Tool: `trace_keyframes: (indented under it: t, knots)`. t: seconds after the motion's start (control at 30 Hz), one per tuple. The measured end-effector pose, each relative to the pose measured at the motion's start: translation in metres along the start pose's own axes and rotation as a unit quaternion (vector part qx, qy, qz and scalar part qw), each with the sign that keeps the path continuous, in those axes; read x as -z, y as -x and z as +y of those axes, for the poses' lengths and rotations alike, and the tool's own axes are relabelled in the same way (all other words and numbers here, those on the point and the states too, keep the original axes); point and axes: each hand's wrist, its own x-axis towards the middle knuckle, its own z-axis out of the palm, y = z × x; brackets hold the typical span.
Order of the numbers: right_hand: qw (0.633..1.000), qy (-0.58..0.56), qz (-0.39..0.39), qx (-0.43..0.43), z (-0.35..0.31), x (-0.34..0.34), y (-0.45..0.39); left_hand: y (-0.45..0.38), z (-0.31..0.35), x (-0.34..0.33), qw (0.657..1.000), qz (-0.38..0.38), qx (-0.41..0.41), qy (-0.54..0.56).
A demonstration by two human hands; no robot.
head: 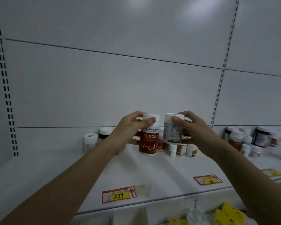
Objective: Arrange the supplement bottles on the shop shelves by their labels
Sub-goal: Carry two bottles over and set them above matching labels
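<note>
My left hand [128, 132] grips a red-labelled bottle [148, 142] with a white cap, held upright above the white shelf [88, 172]. My right hand [195, 133] grips a white bottle with a pale label [172, 132], also upright, right beside the red one. Both thumbs press near the caps. Behind and below the held bottles several small bottles [182, 150] stand at the shelf's back. Two more bottles [96, 138] stand at the back left, partly hidden by my left hand.
Another cluster of bottles [246, 140] fills the neighbouring shelf bay on the right. Price tags [119, 194] [208, 179] lie along the shelf's front edge. Slotted uprights [217, 95] frame the bay. Yellow packets [229, 213] sit on the shelf below.
</note>
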Motion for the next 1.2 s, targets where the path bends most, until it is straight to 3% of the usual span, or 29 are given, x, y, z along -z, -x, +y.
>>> trace_keyframes:
  t: [0.33, 0.7, 0.9, 1.2]
  knots:
    - [0.999, 0.016, 0.019, 0.021, -0.005, 0.147, 0.067, 0.000, 0.035, -0.156, 1.000, -0.008, -0.011, 0.006]
    - [0.994, 0.035, 0.099, 0.001, 0.009, 0.339, 0.144, -0.018, 0.058, -0.350, 0.997, -0.069, 0.000, 0.021]
    - [0.989, 0.014, 0.143, -0.018, 0.043, 0.398, 0.154, -0.039, 0.047, -0.409, 0.997, -0.078, -0.002, 0.023]
    - [0.990, 0.023, 0.122, -0.059, 0.122, 0.427, 0.102, -0.085, -0.011, -0.445, 0.997, -0.042, 0.021, 0.060]
